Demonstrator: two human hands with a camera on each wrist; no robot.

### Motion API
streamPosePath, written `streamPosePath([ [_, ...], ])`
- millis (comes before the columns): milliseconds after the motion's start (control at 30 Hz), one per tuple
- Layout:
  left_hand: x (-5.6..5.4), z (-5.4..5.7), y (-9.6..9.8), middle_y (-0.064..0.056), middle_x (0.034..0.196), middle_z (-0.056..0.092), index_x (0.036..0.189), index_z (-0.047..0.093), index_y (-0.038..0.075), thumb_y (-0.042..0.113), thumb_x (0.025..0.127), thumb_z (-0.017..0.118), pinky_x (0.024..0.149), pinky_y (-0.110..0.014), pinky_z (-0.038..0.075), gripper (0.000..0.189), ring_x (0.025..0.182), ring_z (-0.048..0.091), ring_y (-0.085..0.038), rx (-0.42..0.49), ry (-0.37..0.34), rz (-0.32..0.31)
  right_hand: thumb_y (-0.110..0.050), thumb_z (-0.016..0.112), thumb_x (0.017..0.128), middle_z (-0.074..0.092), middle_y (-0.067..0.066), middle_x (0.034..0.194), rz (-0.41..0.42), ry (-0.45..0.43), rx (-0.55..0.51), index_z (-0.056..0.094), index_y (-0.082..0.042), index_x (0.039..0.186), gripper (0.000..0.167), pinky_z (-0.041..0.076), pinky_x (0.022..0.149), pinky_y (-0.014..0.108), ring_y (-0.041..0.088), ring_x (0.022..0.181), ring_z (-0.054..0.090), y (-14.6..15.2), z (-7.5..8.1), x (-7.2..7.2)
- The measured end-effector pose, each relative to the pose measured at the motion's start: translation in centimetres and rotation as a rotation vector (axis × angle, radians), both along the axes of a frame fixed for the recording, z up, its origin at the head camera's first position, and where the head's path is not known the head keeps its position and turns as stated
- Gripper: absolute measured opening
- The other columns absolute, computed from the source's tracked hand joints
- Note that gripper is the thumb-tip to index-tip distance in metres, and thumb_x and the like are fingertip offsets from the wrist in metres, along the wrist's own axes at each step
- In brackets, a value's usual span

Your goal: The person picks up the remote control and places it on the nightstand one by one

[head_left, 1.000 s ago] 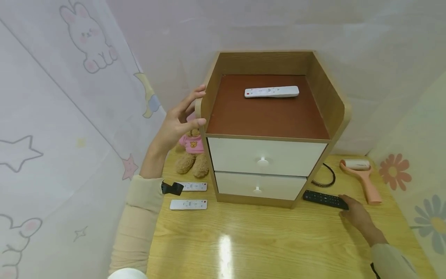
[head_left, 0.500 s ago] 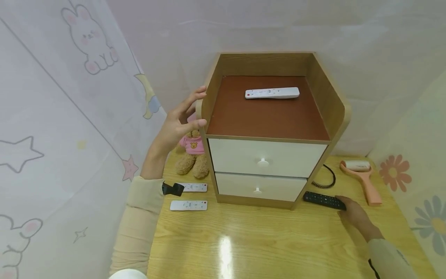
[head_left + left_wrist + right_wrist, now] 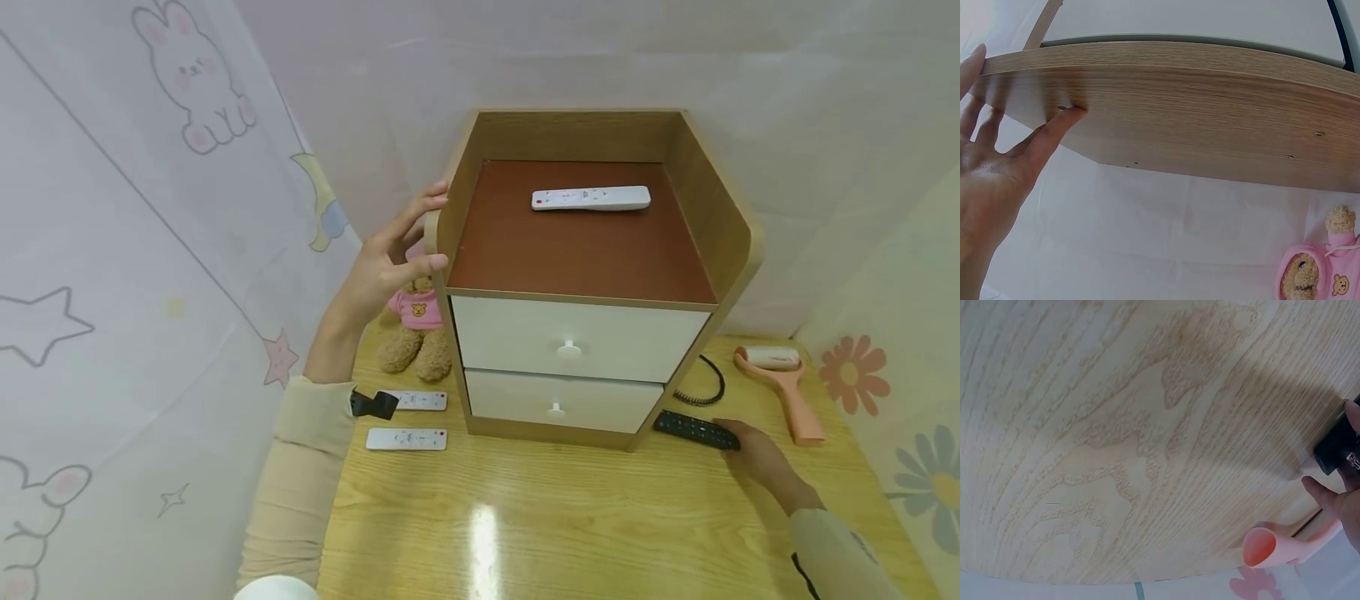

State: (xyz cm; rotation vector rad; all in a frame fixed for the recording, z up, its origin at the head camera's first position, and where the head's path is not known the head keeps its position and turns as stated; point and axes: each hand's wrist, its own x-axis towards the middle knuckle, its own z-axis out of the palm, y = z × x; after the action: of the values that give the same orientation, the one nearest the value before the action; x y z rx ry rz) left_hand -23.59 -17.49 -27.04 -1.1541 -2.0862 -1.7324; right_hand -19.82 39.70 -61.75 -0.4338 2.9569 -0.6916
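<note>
A small wooden cabinet (image 3: 585, 250) with two white drawers, both closed, stands at the middle back in the head view. My left hand (image 3: 382, 258) holds its left side panel (image 3: 1197, 119), thumb at the front corner, fingertips at the upper edge. Fingers press the panel's outer face in the left wrist view. At the cabinet's lower right, my right hand (image 3: 757, 458) grips the near end of a black remote control (image 3: 693, 428); its far end lies beside the cabinet's base. Fingers and thumb meet the remote (image 3: 1338, 444) at the right wrist view's edge.
A white remote (image 3: 591, 198) lies on the cabinet's top shelf. Two more white remotes (image 3: 407, 439) are on the table, left, below a teddy bear (image 3: 420, 321) in pink. A peach lint roller (image 3: 791, 396) and a black coiled cord (image 3: 701, 398) lie at the right.
My right hand has moved slightly left, and the held end of the black remote has moved slightly left with it. My left hand stays on the cabinet's side.
</note>
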Motion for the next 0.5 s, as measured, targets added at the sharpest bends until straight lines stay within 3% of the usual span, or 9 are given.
streamPosePath([
  [367, 0.27, 0.17, 0.21, -0.008, 0.156, 0.028, 0.142, 0.040, -0.001, -0.012, 0.087, 0.058, 0.117, -0.044, 0.019, 0.058, 0.144, 0.024, -0.021, 0.004, 0.016, -0.001, 0.004, 0.070, 0.081, 0.050, 0.039, 0.125, 0.014, -0.048, 0.024, 0.049, 0.011, 0.131, 0.055, 0.047, 0.082, 0.062, 0.055, 0.106, 0.053, -0.79, 0.52, -0.11],
  [500, 0.12, 0.09, 0.18, -0.008, 0.156, 0.029, 0.141, 0.040, -0.001, -0.010, 0.087, 0.059, 0.117, -0.044, 0.019, 0.058, 0.144, 0.025, -0.021, 0.002, 0.015, -0.001, 0.003, 0.070, 0.082, 0.051, 0.037, 0.125, 0.008, -0.021, 0.043, 0.049, 0.009, 0.131, 0.054, 0.047, 0.082, 0.061, 0.053, 0.105, 0.054, -0.70, 0.07, 0.17],
])
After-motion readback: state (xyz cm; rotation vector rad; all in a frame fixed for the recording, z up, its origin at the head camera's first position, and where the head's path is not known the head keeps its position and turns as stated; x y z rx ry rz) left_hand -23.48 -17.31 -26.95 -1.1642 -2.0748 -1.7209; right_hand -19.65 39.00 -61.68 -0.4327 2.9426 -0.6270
